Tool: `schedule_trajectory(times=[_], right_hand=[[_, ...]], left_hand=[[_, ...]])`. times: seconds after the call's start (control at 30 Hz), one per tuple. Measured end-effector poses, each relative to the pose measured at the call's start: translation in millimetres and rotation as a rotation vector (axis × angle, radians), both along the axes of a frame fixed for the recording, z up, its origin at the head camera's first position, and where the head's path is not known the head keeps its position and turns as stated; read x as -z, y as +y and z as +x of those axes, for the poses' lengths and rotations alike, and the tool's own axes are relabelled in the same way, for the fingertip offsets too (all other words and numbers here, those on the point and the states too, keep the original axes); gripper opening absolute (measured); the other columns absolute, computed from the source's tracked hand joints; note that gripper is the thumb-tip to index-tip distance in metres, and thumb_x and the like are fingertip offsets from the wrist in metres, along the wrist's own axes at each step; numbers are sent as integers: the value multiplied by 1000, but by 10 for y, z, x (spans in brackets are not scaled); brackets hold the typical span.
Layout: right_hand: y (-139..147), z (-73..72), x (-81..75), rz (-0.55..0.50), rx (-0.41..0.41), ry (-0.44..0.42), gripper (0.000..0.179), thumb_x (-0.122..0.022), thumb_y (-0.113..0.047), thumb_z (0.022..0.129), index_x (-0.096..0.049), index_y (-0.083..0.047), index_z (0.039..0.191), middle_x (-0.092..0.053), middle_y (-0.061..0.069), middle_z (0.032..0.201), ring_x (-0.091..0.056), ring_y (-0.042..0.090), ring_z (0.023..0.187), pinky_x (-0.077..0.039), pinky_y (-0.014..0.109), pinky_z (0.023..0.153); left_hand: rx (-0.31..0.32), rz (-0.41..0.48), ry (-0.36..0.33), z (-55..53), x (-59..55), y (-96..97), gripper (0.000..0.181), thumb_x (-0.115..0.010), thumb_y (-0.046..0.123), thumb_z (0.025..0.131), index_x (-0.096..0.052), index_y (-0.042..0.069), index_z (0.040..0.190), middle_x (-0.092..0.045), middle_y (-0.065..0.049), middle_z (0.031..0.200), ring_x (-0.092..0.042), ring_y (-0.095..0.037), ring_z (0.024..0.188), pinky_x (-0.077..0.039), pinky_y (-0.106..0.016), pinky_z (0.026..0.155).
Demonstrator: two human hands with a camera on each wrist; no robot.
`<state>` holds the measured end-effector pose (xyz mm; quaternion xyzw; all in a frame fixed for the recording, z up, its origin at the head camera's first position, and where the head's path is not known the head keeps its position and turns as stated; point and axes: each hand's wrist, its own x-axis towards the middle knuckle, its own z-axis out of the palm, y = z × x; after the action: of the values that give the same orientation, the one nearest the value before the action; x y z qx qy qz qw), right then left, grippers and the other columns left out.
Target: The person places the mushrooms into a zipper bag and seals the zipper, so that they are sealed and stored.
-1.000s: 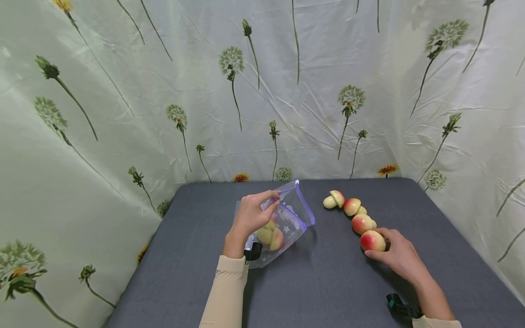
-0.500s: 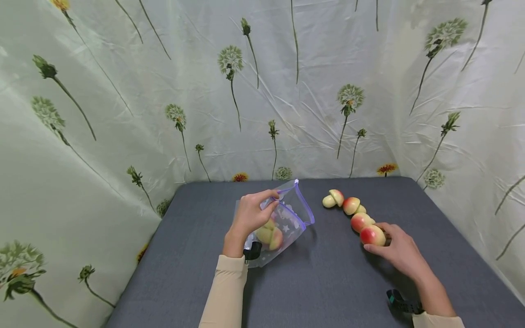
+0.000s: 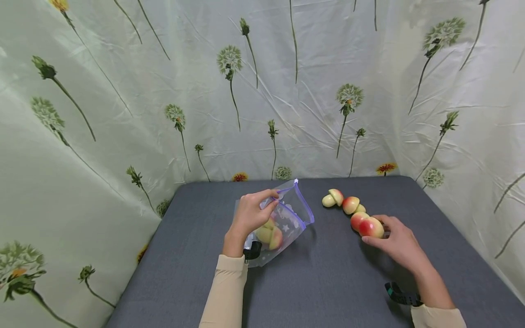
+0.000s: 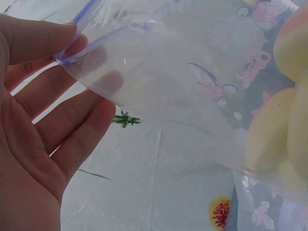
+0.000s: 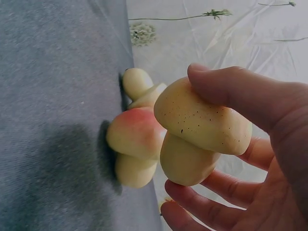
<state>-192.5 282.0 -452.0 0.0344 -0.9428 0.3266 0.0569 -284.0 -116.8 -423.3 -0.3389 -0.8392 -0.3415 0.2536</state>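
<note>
My left hand (image 3: 252, 213) pinches the purple zip edge of a clear printed bag (image 3: 287, 218) and holds its mouth up toward the right; the left wrist view shows thumb and fingers on the bag (image 4: 159, 72). Two or three yellow-red apple pieces (image 3: 270, 234) lie inside it. My right hand (image 3: 391, 239) grips a red-yellow apple piece (image 3: 372, 228), lifted just off the grey tabletop (image 3: 328, 282); in the right wrist view the held piece (image 5: 199, 127) sits between thumb and fingers. A row of more apple pieces (image 3: 346, 204) lies on the table behind it.
Floral cloth walls (image 3: 262, 91) close in the tabletop on the left, back and right. Bare grey surface lies between the bag and the fruit row and toward the front edge.
My right hand has lifted the nearest apple piece and carried it slightly up and away from me, toward the row. The left hand and bag have stayed put.
</note>
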Motion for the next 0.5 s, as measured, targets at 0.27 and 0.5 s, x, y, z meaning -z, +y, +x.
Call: schedule_trajectory(times=[0.27,0.5], right_hand=[[-52,-45,-122,-9,-4,18,73,-79,-51,85,-55,-6,137,-54,21,130,-59,38,109,-48,43,73],[-114,-69,-205,-16,-9,55,72,-78,-52,84,-56,-8,137,-55,19,128,-59,37,109,-48,42,74]], left_hand=[[-5,-4,1,9,-7,-9,6,-71,20,96,-74,16,100,-74,5,112,-58,-4,66,-45,-26,59],[4,0,2,16,-20,-12,10,-71,19,96,-75,11,101,-74,5,111,-52,-7,58,-38,-26,52]])
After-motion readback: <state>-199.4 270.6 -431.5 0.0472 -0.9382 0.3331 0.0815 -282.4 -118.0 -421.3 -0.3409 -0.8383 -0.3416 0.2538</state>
